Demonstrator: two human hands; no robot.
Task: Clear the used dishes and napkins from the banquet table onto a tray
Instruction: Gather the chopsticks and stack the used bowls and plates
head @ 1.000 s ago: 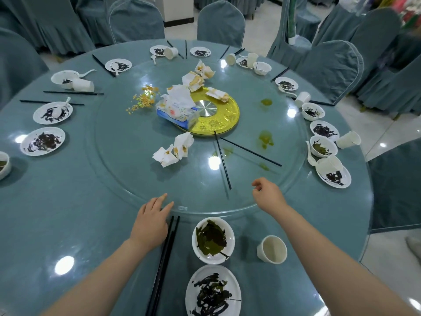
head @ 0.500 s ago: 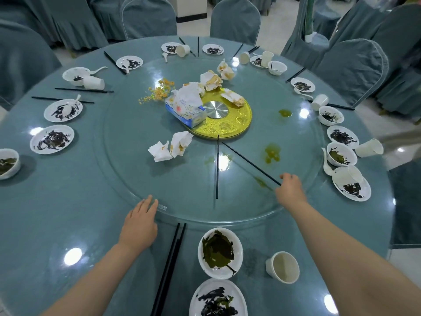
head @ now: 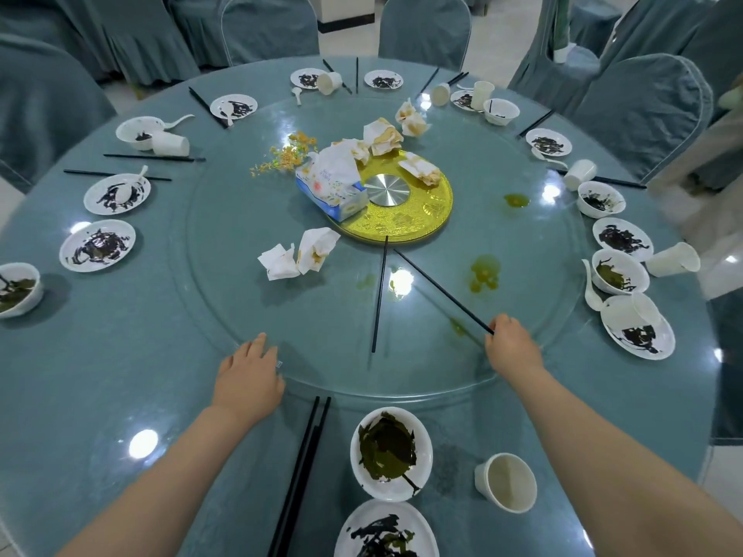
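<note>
Head view, places given rel. to the gold disc [head: 406,219] at the centre of the glass turntable [head: 225,307].

Right hand [head: 512,347], near-right of the disc by the turntable rim, pinches the near end of a thin black chopstick [head: 442,291]; its fingers are curled round the tip. The stick runs straight from the grip up toward the disc edge, lying on the glass. A 2nd loose chopstick [head: 380,293] lies just left of it, untouched, pointing from the disc toward the viewer.

Left hand [head: 249,375], near-left of the disc, rests flat w/ fingers straight on the turntable rim, holding nothing.

Counts: 2 crumpled napkins [head: 299,255] near-left of the disc, approx. 4 more on its far side; 1 tissue box [head: 333,186] touching its left edge. Nearest the viewer: 1 pair of chopsticks [head: 299,476], 1 bowl [head: 390,452] w/ green leftovers, 1 cup [head: 506,482], 1 plate [head: 386,532] w/ dark scraps.
</note>
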